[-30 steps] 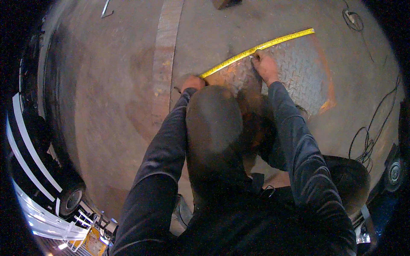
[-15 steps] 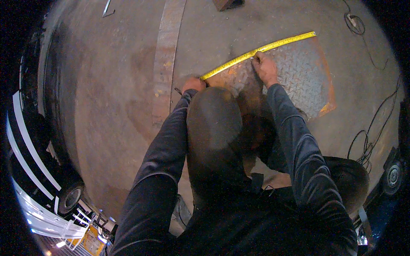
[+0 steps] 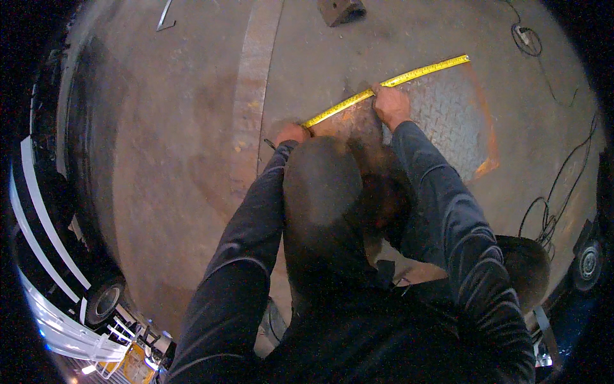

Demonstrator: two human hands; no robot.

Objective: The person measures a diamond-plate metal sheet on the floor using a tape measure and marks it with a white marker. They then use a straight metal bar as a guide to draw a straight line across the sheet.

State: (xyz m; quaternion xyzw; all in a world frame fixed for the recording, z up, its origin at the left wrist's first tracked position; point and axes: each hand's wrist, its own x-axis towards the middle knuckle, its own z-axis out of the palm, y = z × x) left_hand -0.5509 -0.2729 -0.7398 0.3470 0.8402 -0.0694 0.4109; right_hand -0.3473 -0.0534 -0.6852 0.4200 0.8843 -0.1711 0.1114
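A yellow tape measure [image 3: 428, 69] is drawn out along the far edge of a steel tread plate [image 3: 448, 121] with rusty borders, which lies on the floor. My left hand [image 3: 293, 133] is closed round the tape's near-left end, just beyond my knee; the case is hidden. Beside that hand a thin dark piece [image 3: 270, 144] sticks out, too small to name. My right hand [image 3: 391, 105] is closed over the blade about midway, fingertips across it, and the blade kinks slightly there. Whether these fingers also hold something small is hidden.
A long flat steel strip [image 3: 251, 89] lies left of the plate. Beyond it sits a rusty metal block [image 3: 342, 11], with an angled metal piece [image 3: 167, 22] at far left. Cables [image 3: 547, 221] run along the right. Wheels [image 3: 105, 301] stand at both sides.
My right hand has shifted slightly left and nearer, and its fingers now cover the blade. The tape has moved a little toward me and bent at that hand. My left hand stays at its end.
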